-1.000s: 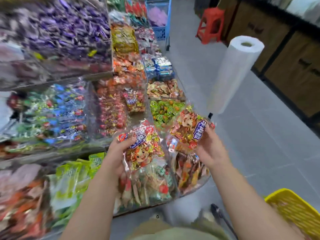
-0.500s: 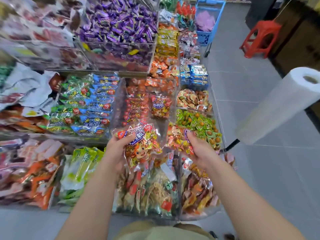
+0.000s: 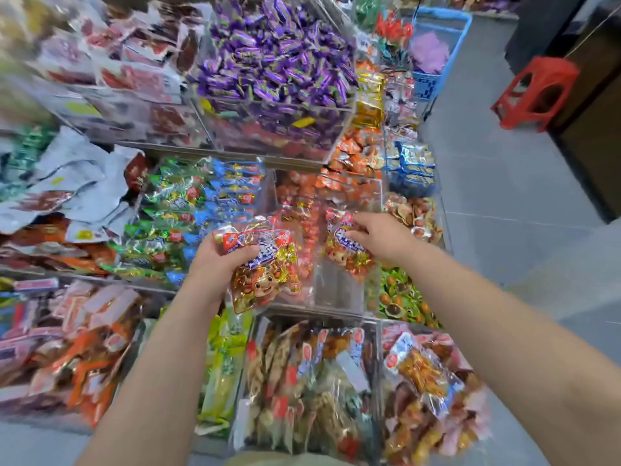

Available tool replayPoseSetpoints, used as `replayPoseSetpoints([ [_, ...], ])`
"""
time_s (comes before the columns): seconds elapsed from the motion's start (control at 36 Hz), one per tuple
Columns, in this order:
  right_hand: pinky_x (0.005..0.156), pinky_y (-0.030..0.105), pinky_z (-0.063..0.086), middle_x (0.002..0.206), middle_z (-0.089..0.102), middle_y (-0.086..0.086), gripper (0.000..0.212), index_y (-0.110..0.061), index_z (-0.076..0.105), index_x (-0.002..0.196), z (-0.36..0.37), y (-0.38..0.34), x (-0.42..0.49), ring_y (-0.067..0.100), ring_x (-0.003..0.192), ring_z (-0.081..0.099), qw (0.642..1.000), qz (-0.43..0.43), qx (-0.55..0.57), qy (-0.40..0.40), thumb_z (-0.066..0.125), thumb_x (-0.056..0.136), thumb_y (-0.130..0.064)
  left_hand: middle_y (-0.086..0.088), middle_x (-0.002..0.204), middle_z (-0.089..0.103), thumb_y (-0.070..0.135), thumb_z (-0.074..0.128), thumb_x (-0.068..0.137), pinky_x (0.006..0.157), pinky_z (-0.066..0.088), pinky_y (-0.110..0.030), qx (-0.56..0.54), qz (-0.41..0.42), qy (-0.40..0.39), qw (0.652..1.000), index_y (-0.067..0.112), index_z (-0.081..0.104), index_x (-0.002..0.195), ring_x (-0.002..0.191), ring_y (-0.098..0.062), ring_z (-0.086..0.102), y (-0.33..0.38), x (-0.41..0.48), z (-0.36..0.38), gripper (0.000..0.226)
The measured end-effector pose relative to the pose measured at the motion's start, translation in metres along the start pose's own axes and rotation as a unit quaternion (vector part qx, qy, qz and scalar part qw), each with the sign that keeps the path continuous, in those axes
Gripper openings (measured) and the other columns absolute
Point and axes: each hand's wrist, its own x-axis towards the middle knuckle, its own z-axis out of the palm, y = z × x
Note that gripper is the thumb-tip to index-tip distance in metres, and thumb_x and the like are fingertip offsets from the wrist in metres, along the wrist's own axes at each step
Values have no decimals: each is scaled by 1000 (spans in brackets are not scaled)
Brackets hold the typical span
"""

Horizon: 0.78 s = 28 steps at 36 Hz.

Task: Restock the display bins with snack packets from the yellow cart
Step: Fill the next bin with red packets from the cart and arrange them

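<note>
Two snack packets are in play, one per hand. Our left hand (image 3: 218, 260) has fingers curled round the top of the left packet (image 3: 265, 274), a cartoon print, and holds it up over the near-left edge of the clear bin (image 3: 336, 290) in the middle row. Our right hand (image 3: 379, 237) pinches the right packet (image 3: 346, 247), same print, by its top. It sits low in the bin's right half, among the red stock; we can't tell whether it rests on anything.

Progress, as we judge it: mid-restock. Neither packet is released, and the bin's near side shows bare wall, so there is room for more. Neighbours look full — the purple sweets bin (image 3: 279, 62) far back and the green packets (image 3: 403, 297) to the right. The yellow cart is out of view, so we can't tell how much stock is left.
</note>
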Motion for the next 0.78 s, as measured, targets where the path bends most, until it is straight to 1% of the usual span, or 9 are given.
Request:
replayPoseSetpoints([
  [0.06, 77, 33, 42, 110, 63, 15, 32, -5, 59, 111, -4, -3, 27, 32, 104, 58, 998, 19, -52, -13, 52, 95, -32, -9, 102, 72, 10, 79, 71, 71, 56, -38, 15, 3, -17, 1000, 13, 58, 112, 86, -23, 72, 8, 14, -5, 46],
  [0.11, 80, 32, 43, 117, 61, 16, 34, -5, 58, 115, -2, -6, 49, 31, 108, 56, 992, 37, -106, -52, 50, 95, -32, -7, 103, 72, 19, 83, 63, 78, 55, -43, 26, -2, -26, 999, 17, 58, 111, 91, -25, 71, 14, 27, -8, 55],
  [0.19, 83, 32, 44, 120, 60, 15, 34, -8, 56, 120, 11, -10, 72, 30, 110, 56, 979, 40, -160, -122, 50, 95, -30, -4, 101, 73, 27, 81, 57, 80, 56, -47, 37, -8, -32, 999, 23, 59, 106, 91, -25, 71, 17, 45, -6, 53],
  [0.36, 90, 33, 45, 122, 59, 10, 32, -15, 53, 127, 51, -8, 100, 28, 111, 56, 965, 44, -180, -186, 49, 95, -20, 10, 88, 73, 21, 82, 73, 69, 54, -32, 62, -18, -62, 996, 31, 57, 99, 81, -12, 72, 13, 74, 1, 37],
  [0.44, 87, 35, 46, 115, 60, 10, 28, -18, 54, 121, 68, 1, 104, 29, 105, 56, 965, 38, -198, -167, 46, 94, -17, 13, 86, 72, 20, 80, 76, 63, 54, -24, 68, -22, -81, 994, 32, 55, 100, 78, -6, 71, 13, 82, 5, 36],
  [0.53, 85, 37, 43, 110, 61, 8, 26, -18, 55, 114, 78, 10, 103, 29, 104, 54, 971, 35, -210, -108, 44, 91, -13, 17, 80, 71, 19, 79, 77, 55, 52, -18, 74, -22, -92, 993, 34, 52, 97, 71, -1, 69, 12, 88, 8, 36],
  [0.58, 87, 38, 42, 111, 62, 9, 21, -15, 56, 110, 82, 14, 104, 29, 107, 52, 975, 53, -200, -78, 46, 91, -14, 16, 89, 69, 22, 79, 77, 64, 51, -22, 82, -23, -94, 992, 35, 51, 96, 76, -1, 68, 11, 91, 10, 37],
  [0.67, 89, 39, 42, 114, 60, 13, 25, -12, 55, 111, 86, 13, 107, 32, 111, 49, 973, 102, -193, -72, 46, 89, -5, 10, 102, 67, 22, 80, 76, 80, 51, -31, 79, -38, -103, 991, 34, 51, 102, 91, -8, 66, 11, 95, 10, 41],
  [0.78, 95, 40, 39, 121, 55, 13, 35, -9, 53, 118, 91, 8, 107, 32, 118, 44, 966, 130, -219, -41, 47, 85, -3, 15, 84, 73, 15, 78, 76, 65, 54, -26, 53, -45, -106, 992, 34, 54, 99, 78, -5, 71, 13, 97, 9, 38],
])
